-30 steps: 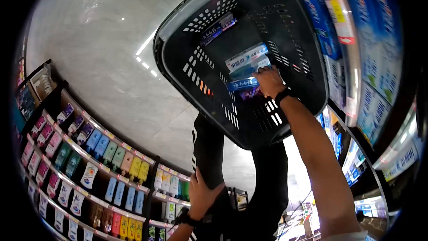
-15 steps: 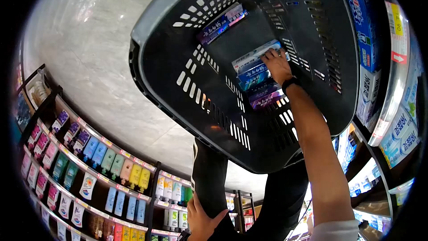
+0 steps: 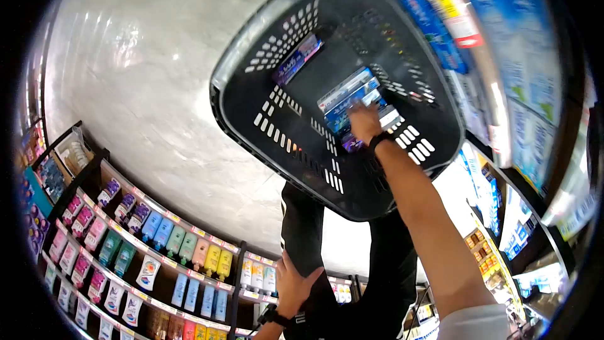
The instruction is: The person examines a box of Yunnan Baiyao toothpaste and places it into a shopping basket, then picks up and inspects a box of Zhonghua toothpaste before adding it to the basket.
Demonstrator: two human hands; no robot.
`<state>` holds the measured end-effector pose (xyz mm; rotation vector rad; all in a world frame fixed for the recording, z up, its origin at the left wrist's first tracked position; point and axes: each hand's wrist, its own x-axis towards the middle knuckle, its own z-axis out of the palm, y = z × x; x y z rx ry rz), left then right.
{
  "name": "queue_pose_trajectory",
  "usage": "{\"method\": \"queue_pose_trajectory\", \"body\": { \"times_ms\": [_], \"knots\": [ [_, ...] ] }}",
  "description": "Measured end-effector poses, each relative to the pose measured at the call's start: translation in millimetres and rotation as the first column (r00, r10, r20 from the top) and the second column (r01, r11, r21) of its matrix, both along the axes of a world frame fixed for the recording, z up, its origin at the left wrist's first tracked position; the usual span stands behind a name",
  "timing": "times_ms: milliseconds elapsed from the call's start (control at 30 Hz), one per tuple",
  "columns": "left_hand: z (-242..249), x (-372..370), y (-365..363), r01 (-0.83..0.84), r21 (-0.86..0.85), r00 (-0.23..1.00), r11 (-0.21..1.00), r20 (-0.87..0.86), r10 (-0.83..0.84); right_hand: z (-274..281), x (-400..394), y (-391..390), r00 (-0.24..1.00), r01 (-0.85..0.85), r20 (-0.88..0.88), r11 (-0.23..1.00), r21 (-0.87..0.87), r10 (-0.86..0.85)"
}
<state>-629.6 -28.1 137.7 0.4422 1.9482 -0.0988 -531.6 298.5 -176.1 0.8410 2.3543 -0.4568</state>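
Observation:
A large dark-grey shopping basket with slotted walls stands in front of me. Inside it my right hand reaches down over a row of toothpaste boxes, its fingers bent and blurred against a blue box. A silver-white box lies along the far side of that row, and a purple box shows at the near side, partly covered by the hand. Another purple box lies apart by the left wall. My left hand rests with spread fingers on my black-trousered leg.
Close on the right, a shelf carries blue toothpaste boxes behind a price-tag rail. Shelves of coloured bottles curve along the lower left. Grey shiny floor spreads to the left of the basket.
My right hand has shifted from the end of the silver-white box onto the blue boxes nearer me. The view has turned and pulled back; my left hand stays on the leg.

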Motion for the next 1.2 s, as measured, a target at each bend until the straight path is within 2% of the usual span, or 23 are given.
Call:
{"method": "queue_pose_trajectory", "body": {
  "times_ms": [67,200,267,333,367,433,600,633,667,700,733,767,800,833,900,933,967,1000,1033,1067,1100,1133,1200],
  "knots": [
    [3,-2,2,0.059,0.051,0.998,0.997,-0.038,-0.057,42,-13,-13,0.993,0.034,0.118,0.996,-0.08,-0.024],
    [10,-11,3,0.046,0.07,0.999,0.997,-0.028,-0.044,159,-21,-50,0.969,0.168,-0.156,0.974,-0.151,-0.191],
    [13,-24,11,0.071,-0.08,0.995,0.994,0.075,-0.065,213,-24,-66,0.964,0.046,-0.253,0.987,-0.154,-0.084],
    [7,-28,1,0.159,-0.024,0.985,0.987,0.068,-0.157,271,-32,-81,0.885,0.221,-0.347,0.936,-0.274,-0.311],
    [7,-29,2,0.224,-0.025,0.973,0.974,0.068,-0.222,299,-36,-82,0.877,0.311,-0.228,0.862,-0.401,-0.422],
    [16,-29,7,0.332,-0.13,0.939,0.934,0.133,-0.316,338,-28,-96,0.823,0.33,-0.302,0.837,-0.437,-0.482],
    [22,-50,-4,0.563,-0.036,0.8,0.826,0.273,-0.534,421,5,-110,0.662,0.454,-0.379,0.747,-0.485,-0.647],
    [-103,-66,-59,0.688,0.153,0.642,0.709,0.327,-0.693,421,17,-115,0.624,0.502,-0.353,0.704,-0.502,-0.697],
    [-99,-69,-46,0.733,0.139,0.61,0.665,0.298,-0.734,421,33,-122,0.583,0.543,-0.333,0.66,-0.519,-0.742],
    [-72,-92,-25,0.819,0.564,0.072,0.109,0.087,-0.994,424,48,-126,0.588,0.574,-0.309,0.655,-0.492,-0.747],
    [-41,-93,-24,0.77,0.49,0.314,0.408,0.266,-0.912,428,62,-132,0.589,0.604,-0.283,0.645,-0.468,-0.757],
    [12,-91,-13,0.601,0.383,0.567,0.701,0.415,-0.712,421,82,-141,0.57,0.635,-0.301,0.642,-0.429,-0.764],
    [73,-89,2,0.363,0.274,0.748,0.891,0.485,-0.453,430,95,-154,0.552,0.665,-0.304,0.63,-0.402,-0.776],
    [62,-98,-6,0.386,0.266,0.75,0.883,0.467,-0.468,435,110,-168,0.486,0.716,-0.288,0.565,-0.41,-0.825],
    [17,-102,-12,0.782,0.512,0.274,0.355,0.228,-0.934,447,144,-195,0.409,0.773,-0.296,0.5,-0.39,-0.863],
    [-3,-104,-31,0.741,0.46,0.393,0.488,0.292,-0.872,431,159,-213,0.395,0.787,-0.314,0.494,-0.369,-0.863],
    [56,-101,-32,0.587,0.691,0.409,0.422,0.196,-0.891,423,178,-232,0.356,0.782,-0.33,0.472,-0.406,-0.874],
    [39,-96,-48,0.621,0.736,0.341,0.27,0.057,-0.938,422,199,-248,0.314,0.777,-0.347,0.449,-0.442,-0.884],
    [54,-82,-59,0.496,0.597,0.584,0.631,0.308,-0.751,433,216,-266,0.258,0.817,-0.355,0.399,-0.416,-0.899],
    [127,-54,-57,0.476,0.712,0.565,0.516,0.202,-0.8,441,231,-289,0.199,0.853,-0.359,0.342,-0.394,-0.912],
    [10,-81,-86,0.519,0.644,0.567,0.562,0.234,-0.79,414,253,-314,0.218,0.853,-0.377,0.364,-0.373,-0.9],
    [-4,-87,-105,0.54,0.602,0.562,0.588,0.262,-0.784,442,264,-340,0.084,0.907,-0.334,0.211,-0.365,-0.939],
    [-3,-67,-113,0.776,0.595,0.31,0.209,-0.071,-0.948,433,302,-393,-0.09,0.868,-0.296,0.07,-0.491,-0.951]
  ]
}}
